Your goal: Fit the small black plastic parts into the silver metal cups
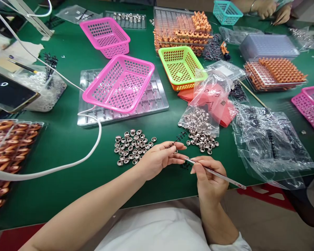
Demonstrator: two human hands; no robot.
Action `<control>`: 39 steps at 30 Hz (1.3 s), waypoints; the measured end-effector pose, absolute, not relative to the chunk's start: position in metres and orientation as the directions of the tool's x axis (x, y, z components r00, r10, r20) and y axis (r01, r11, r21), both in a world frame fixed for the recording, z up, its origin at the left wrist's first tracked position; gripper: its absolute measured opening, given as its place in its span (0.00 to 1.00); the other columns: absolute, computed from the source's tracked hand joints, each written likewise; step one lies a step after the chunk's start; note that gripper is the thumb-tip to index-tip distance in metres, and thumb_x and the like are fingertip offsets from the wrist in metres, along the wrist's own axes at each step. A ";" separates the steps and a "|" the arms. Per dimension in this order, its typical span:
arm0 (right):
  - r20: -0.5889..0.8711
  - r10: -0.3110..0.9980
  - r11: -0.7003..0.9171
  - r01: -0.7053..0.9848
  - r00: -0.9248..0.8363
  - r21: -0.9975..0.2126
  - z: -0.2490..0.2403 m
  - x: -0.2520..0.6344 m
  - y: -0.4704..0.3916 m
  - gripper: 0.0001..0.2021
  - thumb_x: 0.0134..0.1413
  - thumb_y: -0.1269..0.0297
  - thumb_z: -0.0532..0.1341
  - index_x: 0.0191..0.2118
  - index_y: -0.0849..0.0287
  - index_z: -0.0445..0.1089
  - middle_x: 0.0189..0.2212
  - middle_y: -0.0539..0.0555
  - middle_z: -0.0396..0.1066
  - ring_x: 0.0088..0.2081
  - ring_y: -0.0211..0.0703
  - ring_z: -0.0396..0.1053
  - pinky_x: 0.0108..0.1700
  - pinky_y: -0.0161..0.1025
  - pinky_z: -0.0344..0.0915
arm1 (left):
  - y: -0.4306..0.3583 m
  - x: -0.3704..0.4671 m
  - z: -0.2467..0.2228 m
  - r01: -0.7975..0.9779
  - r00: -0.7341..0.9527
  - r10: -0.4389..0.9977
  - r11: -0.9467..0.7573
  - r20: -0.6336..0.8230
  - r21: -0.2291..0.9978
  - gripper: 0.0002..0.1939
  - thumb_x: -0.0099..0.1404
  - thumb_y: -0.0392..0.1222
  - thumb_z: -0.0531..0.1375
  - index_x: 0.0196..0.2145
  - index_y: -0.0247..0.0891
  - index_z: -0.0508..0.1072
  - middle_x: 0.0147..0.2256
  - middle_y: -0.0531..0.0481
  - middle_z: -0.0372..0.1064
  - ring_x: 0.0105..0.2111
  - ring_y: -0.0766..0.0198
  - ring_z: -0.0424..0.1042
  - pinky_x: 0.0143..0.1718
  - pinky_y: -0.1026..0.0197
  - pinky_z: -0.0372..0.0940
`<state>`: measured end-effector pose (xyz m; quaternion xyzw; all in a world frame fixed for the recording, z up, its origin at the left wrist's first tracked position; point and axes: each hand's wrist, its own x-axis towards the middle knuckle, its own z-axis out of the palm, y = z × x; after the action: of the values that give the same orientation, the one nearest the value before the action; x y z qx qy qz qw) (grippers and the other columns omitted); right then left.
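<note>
My left hand (163, 157) pinches a black plastic sprue (180, 136) with short side branches. A small silver metal cap (175, 151) sits at its fingers. My right hand (210, 174) grips slim silver tweezers (219, 175) like a pen, their tip meeting the left fingertips. Left of my hands lies a spread of silver metal caps (131, 148). Beyond them, more metal caps (199, 120) spill from a clear plastic bag (211, 92). Some small black pieces (185, 165) lie on the table below my left fingers.
Pink baskets (120, 83) and a green basket (181, 66) stand farther back on the green table (157, 190). Trays of orange parts (277, 73) stand around. A white cable (94, 150) crosses the left side. Bags of black parts (272, 139) lie right. Another person's hands (273, 12) are opposite.
</note>
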<state>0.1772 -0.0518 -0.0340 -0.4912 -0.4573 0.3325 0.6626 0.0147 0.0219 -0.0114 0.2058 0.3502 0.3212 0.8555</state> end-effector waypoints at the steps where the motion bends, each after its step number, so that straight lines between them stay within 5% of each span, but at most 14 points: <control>1: 0.284 0.888 0.306 -0.003 0.362 -0.952 -0.034 0.177 -0.052 0.09 0.58 0.77 0.64 0.40 0.55 0.72 0.36 0.52 0.76 0.32 0.39 0.74 0.26 0.33 0.71 | 0.022 0.014 -0.010 -0.413 0.557 0.693 0.709 -0.457 0.572 0.11 0.65 0.41 0.66 0.42 0.30 0.78 0.48 0.40 0.73 0.42 0.56 0.78 0.42 0.58 0.73; 16: 0.256 0.941 0.258 0.021 0.220 -0.966 -0.025 0.173 -0.050 0.10 0.59 0.77 0.64 0.42 0.54 0.73 0.38 0.53 0.77 0.34 0.39 0.76 0.28 0.34 0.73 | 0.017 0.014 -0.014 -0.411 0.576 0.663 0.740 -0.478 0.532 0.16 0.57 0.47 0.68 0.39 0.33 0.84 0.31 0.46 0.71 0.32 0.64 0.67 0.35 0.64 0.65; 39: 0.208 0.959 0.204 0.038 0.193 -0.978 -0.030 0.171 -0.049 0.08 0.59 0.75 0.65 0.40 0.54 0.73 0.37 0.53 0.77 0.38 0.43 0.77 0.26 0.34 0.73 | 0.011 0.017 -0.011 -0.390 0.626 0.621 0.773 -0.471 0.501 0.18 0.59 0.48 0.67 0.41 0.33 0.84 0.35 0.44 0.74 0.33 0.62 0.67 0.35 0.61 0.60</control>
<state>0.1710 -0.0487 -0.0303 -0.4965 -0.5021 0.3890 0.5917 0.0167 0.0112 -0.0106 0.1784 0.3245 0.2861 0.8838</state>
